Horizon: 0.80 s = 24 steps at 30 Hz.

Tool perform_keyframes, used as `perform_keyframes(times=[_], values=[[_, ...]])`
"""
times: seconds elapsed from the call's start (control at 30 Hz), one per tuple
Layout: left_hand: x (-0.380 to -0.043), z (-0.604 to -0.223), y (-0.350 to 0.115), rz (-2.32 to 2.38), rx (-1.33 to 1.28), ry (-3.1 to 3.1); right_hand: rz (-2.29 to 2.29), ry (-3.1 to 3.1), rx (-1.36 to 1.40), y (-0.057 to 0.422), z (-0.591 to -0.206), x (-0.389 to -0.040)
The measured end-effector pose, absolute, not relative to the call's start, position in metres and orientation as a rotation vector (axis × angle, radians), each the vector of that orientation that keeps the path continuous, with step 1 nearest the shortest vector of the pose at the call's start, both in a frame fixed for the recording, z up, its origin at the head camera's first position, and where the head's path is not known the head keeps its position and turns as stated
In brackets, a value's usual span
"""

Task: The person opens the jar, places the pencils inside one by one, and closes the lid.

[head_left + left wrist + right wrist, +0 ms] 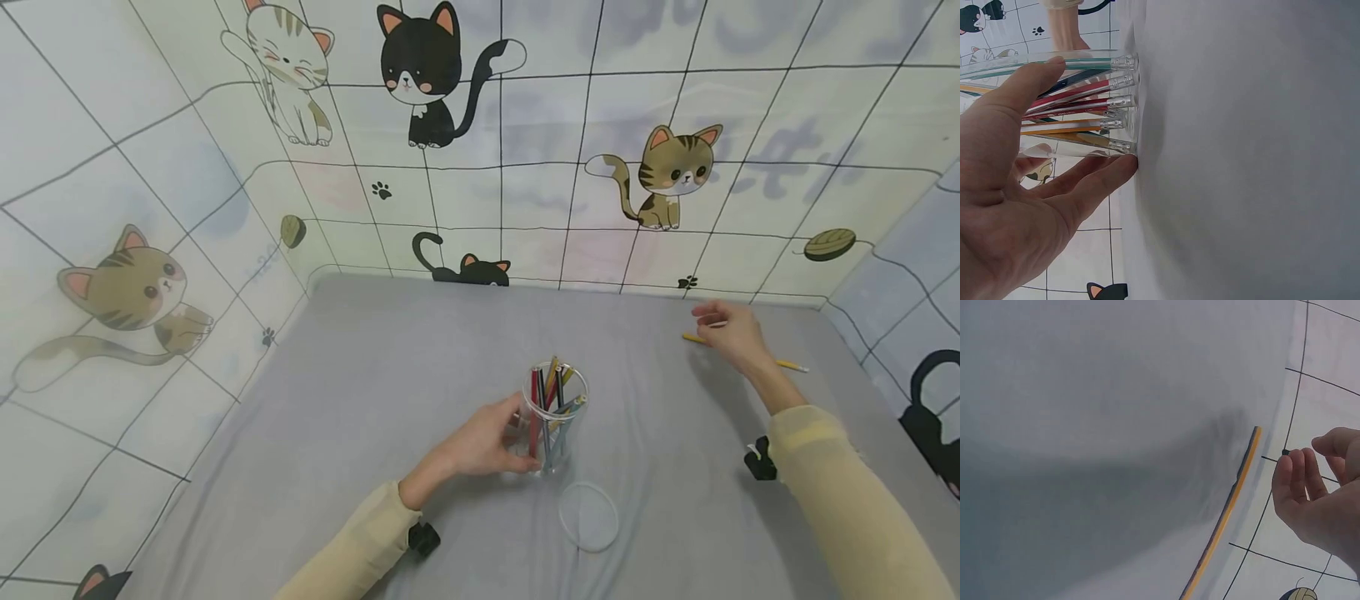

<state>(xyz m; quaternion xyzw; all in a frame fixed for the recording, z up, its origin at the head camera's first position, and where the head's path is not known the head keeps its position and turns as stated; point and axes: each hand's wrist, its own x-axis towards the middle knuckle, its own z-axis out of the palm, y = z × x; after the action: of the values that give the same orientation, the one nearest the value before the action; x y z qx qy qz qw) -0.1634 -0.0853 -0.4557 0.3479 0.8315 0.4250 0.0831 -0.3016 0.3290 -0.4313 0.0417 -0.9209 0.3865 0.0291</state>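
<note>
A clear cup [555, 417] of several coloured pencils [1079, 100] stands on the grey cloth. My left hand [480, 437] grips its side low down, thumb across the near side and fingers on the other. Toward the back right, a yellow pencil [1225, 515] lies on the cloth. Close above it is my right hand [731, 333], overlapping its middle in the head view. In the right wrist view, the fingers and thumb of that hand are bent with a gap between them and nothing held.
A clear round lid [588, 517] lies on the cloth [360, 375] in front of the cup. Cat-patterned walls [547, 183] rise behind the table and at both sides. Black wrist devices [423, 540] sit at both sleeves.
</note>
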Motion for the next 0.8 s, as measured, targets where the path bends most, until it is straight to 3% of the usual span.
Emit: perform_keyframes(times=[0.8], values=[[-0.163,-0.456,-0.087,1.281,1.011,2.467,1.095,-2.752,0.105,0.334,-0.459,-0.31]])
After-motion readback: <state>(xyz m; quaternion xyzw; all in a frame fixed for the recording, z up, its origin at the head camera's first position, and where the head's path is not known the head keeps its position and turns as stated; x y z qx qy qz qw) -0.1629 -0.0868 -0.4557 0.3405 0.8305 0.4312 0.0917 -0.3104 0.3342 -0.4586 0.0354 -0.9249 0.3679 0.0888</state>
